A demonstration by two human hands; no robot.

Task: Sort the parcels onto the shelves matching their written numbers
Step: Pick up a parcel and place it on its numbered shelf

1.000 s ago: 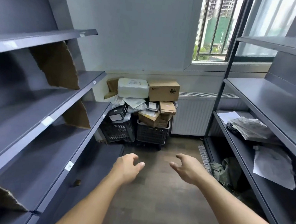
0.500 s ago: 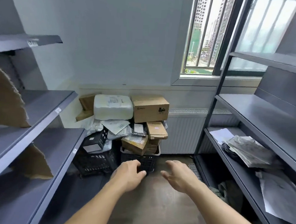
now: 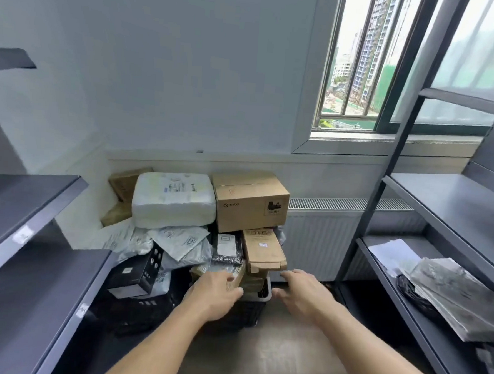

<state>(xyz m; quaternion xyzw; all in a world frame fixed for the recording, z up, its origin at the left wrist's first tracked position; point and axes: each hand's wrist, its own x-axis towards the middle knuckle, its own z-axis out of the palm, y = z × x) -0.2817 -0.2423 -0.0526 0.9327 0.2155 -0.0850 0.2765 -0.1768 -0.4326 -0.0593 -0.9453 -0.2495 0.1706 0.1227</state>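
At the frame's lower centre, my left hand (image 3: 216,296) and right hand (image 3: 303,294), both spread and empty, reach toward a black crate (image 3: 257,303) heaped with parcels (image 3: 249,204).

Parcels (image 3: 208,230) piled on crates (image 3: 250,308) between left shelves (image 3: 35,231) and right shelves (image 3: 441,204).

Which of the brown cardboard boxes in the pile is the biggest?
The RICO-printed carton at the top right of the pile, beside the white wrapped bundle. The flat brown box below it is much slimmer.
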